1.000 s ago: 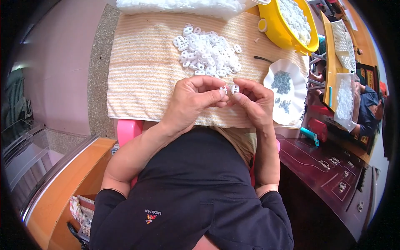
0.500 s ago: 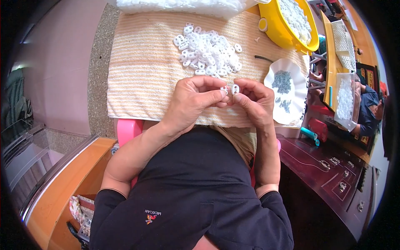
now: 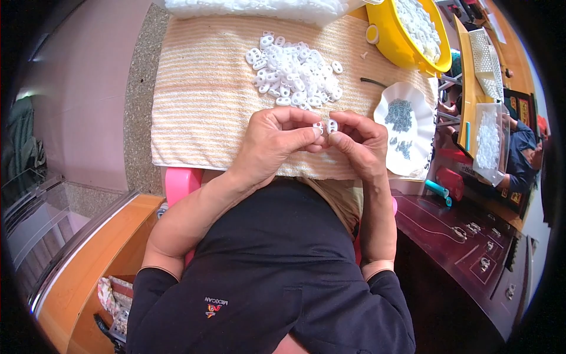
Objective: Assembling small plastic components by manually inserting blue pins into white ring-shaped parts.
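Between the thumb and fingers of my left hand (image 3: 280, 138) I pinch a small white plastic piece (image 3: 319, 127), partly covered by the fingertips. My right hand (image 3: 361, 140) grips a white oval two-hole plastic piece (image 3: 332, 126) upright, just to the right of the other. The two pieces are held side by side, close together; whether they touch I cannot tell. Beyond my hands a pile of the same white oval pieces (image 3: 295, 74) lies on the striped towel (image 3: 200, 100). To the right, a white scalloped dish (image 3: 417, 133) holds small grey metal parts (image 3: 401, 116), seemingly springs.
A yellow basin (image 3: 383, 26) of white pieces stands at the far right, a clear tub (image 3: 253, 7) of them at the far edge. A thin black strip (image 3: 372, 81) lies by the dish. Farther right, another person (image 3: 522, 159) sits near a clear bin (image 3: 488, 138).
Almost nothing differs. Both hands stay in place, with the two white pieces perhaps a touch closer together.
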Demonstrator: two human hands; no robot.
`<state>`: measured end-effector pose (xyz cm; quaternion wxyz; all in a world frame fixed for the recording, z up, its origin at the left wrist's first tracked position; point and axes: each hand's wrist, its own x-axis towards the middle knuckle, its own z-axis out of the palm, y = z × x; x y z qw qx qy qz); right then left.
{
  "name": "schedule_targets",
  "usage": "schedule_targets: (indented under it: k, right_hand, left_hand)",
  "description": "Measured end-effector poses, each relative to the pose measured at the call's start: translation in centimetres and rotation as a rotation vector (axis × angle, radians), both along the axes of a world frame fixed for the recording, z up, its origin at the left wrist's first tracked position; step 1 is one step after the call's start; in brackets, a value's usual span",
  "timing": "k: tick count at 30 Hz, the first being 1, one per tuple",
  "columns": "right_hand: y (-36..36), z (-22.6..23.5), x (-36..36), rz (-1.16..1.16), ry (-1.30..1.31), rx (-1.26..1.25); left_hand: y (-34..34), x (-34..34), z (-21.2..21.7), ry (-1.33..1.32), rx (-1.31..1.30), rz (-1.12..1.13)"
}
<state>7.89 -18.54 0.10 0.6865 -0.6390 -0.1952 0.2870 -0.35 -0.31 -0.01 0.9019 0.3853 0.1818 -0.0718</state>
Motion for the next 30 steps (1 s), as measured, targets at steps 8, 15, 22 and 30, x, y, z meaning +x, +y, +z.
schedule_targets:
  k: [8,15,22,30]
  right_hand:
    - [0.0,-0.36,0.04,0.01,-0.016,0.013]
    - [0.15,-0.2,0.11,0.036,-0.008,0.025]
    - [0.15,-0.08,0.07,0.042,-0.009,0.019]
    - [0.13,-0.22,0.12,0.051,-0.061,0.005]
  left_hand:
    - [0.02,-0.01,0.02,-0.001,0.01,-0.013]
    - [0.01,-0.04,-0.31,0.0,0.009,-0.011]
    - [-0.11,-0.08,-0.14,-0.007,0.004,-0.015]
    - [-0.23,-0.14,-0.18,0.006,0.007,-0.009]
